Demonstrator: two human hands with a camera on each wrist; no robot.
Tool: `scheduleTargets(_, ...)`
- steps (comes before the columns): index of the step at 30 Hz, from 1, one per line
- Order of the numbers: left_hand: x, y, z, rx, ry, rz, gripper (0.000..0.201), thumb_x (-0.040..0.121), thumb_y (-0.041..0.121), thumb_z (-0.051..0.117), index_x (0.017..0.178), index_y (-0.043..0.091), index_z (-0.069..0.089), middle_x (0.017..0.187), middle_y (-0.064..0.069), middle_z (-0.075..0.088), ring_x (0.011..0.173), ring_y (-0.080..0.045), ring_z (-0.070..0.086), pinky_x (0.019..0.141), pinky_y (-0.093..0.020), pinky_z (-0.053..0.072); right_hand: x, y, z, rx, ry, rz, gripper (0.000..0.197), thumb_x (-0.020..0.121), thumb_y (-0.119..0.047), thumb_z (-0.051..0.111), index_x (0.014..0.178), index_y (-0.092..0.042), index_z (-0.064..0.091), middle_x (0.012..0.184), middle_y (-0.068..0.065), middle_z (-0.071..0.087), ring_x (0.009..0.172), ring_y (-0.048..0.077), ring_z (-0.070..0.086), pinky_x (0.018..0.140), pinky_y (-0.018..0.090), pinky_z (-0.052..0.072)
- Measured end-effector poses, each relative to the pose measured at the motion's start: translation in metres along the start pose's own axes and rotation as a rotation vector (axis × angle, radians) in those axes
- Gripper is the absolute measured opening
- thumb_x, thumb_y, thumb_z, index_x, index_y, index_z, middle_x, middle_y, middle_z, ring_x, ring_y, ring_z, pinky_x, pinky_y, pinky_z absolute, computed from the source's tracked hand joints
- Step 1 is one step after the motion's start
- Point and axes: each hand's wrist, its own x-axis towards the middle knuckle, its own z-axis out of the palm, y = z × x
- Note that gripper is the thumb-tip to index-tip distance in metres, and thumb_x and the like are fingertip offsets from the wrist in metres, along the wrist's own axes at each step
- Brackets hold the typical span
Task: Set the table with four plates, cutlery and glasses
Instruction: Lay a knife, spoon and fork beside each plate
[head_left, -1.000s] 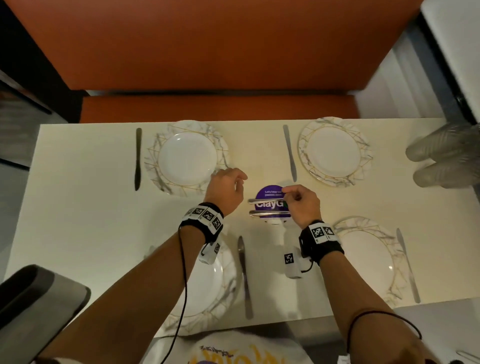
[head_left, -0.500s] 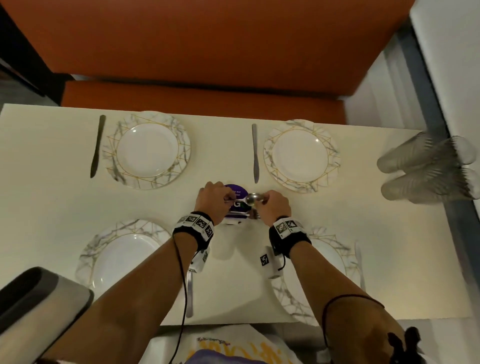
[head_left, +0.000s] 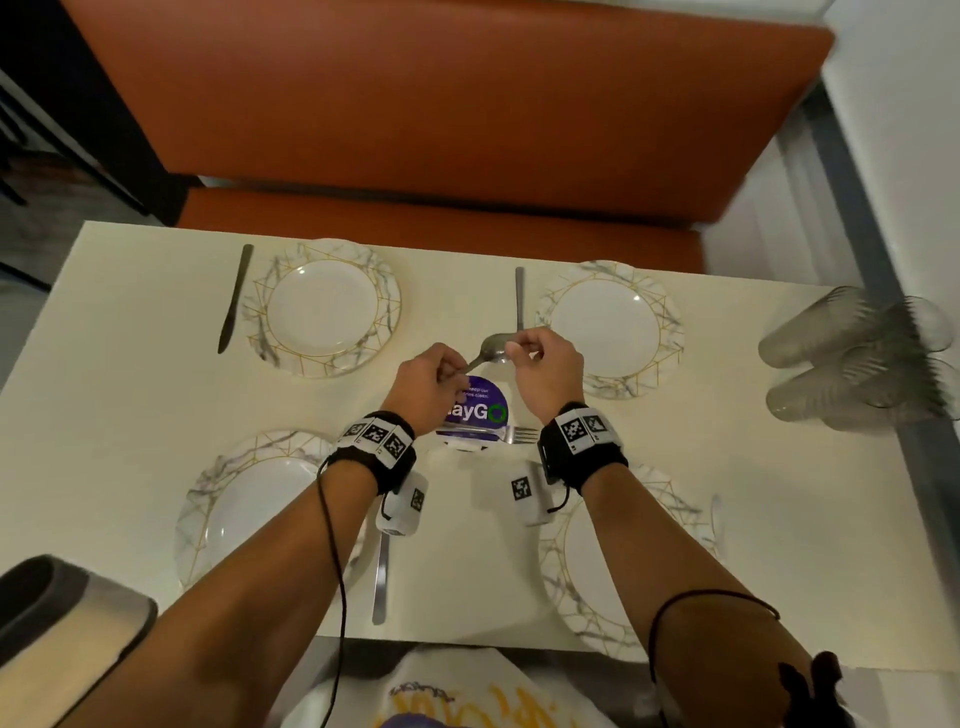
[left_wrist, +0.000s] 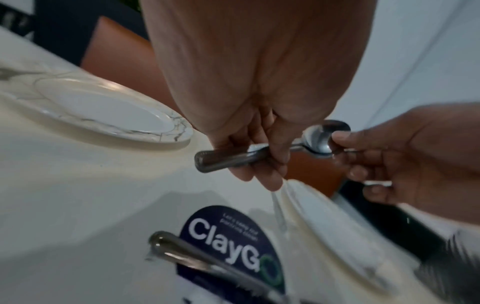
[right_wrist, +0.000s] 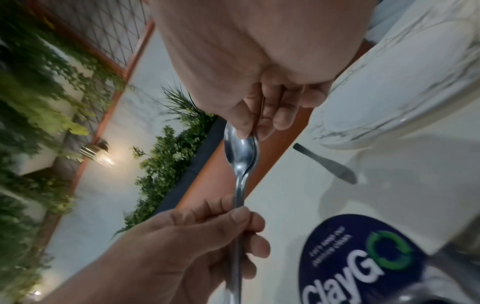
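Observation:
Nested steel spoons (head_left: 493, 349) hang above the table's middle, held at both ends. My left hand (head_left: 452, 371) grips the handles (left_wrist: 228, 159). My right hand (head_left: 517, 348) pinches the bowls (right_wrist: 241, 152) between thumb and fingers. Two marbled plates stand at the far side, far left plate (head_left: 327, 306) and far right plate (head_left: 610, 327), and two at the near side, near left plate (head_left: 249, 504) and near right plate (head_left: 613, 566). A knife (head_left: 235, 299) lies beside each plate. Forks (head_left: 522, 434) lie by a purple sticker (head_left: 478, 410).
Several clear glasses (head_left: 857, 358) lie on their sides at the table's right end. An orange bench (head_left: 415, 130) runs along the far edge. A grey padded object (head_left: 62, 618) sits at the near left corner.
Both hands have lifted the spoons off the purple sticker, up and a little toward the far right plate. The forks stayed on the table.

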Motion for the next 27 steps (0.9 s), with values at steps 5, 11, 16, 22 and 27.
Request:
scheduleTargets(5,-0.032,0.007,-0.019,-0.302,-0.012,-0.067,0.017,0.1,0.016,0.065,0.114,0.012,0.074,0.091,-0.004,0.078,0.073,-0.008,0.07,0.067,-0.021,0.053,-0.014,-0.025,0.012,0.111,0.027,-0.008,0.016,0.098,-0.018,0.064,0.112,-0.011,0.069,0.099,-0.006,0.064,0.088,0.007,0.057,0.069,0.004,0.037)
scheduleTargets(11,-0.075,-0.015,-0.031,-0.499,0.019,-0.149,0.02,0.104,0.007,0.058,0.114,0.001,0.074,0.084,-0.008,0.075,0.056,-0.006,0.059,0.051,-0.017,0.044,-0.054,-0.036,0.037,0.161,-0.004,0.035,0.022,0.095,-0.027,0.067,0.114,-0.017,0.069,0.1,-0.006,0.069,0.083,-0.002,0.059,0.063,0.002,0.039)
scheduleTargets(16,-0.103,-0.04,-0.046,-0.646,-0.012,-0.233,0.016,0.101,0.009,0.064,0.112,-0.001,0.072,0.093,-0.013,0.077,0.069,-0.014,0.066,0.062,-0.026,0.051,-0.096,-0.035,0.071,0.171,-0.139,0.127,0.029,0.083,-0.042,0.078,0.098,-0.019,0.069,0.085,-0.004,0.072,0.078,0.014,0.069,0.07,0.029,0.056)
scheduleTargets(22,-0.131,-0.064,-0.059,-0.74,-0.052,-0.281,0.018,0.101,0.011,0.063,0.113,-0.001,0.071,0.089,-0.012,0.075,0.077,-0.022,0.068,0.079,-0.045,0.054,-0.134,-0.039,0.094,0.234,-0.135,0.141,0.023,0.086,-0.028,0.08,0.092,-0.008,0.071,0.078,0.008,0.075,0.065,0.016,0.069,0.064,0.035,0.06)
scheduleTargets(27,-0.148,-0.077,-0.067,-0.845,-0.059,-0.318,0.018,0.103,0.012,0.06,0.113,0.0,0.07,0.095,-0.015,0.071,0.089,-0.027,0.067,0.09,-0.044,0.061,-0.151,-0.042,0.106,0.365,-0.117,0.213,0.017,0.086,-0.011,0.078,0.1,-0.005,0.072,0.085,0.012,0.077,0.074,0.028,0.074,0.07,0.041,0.063)
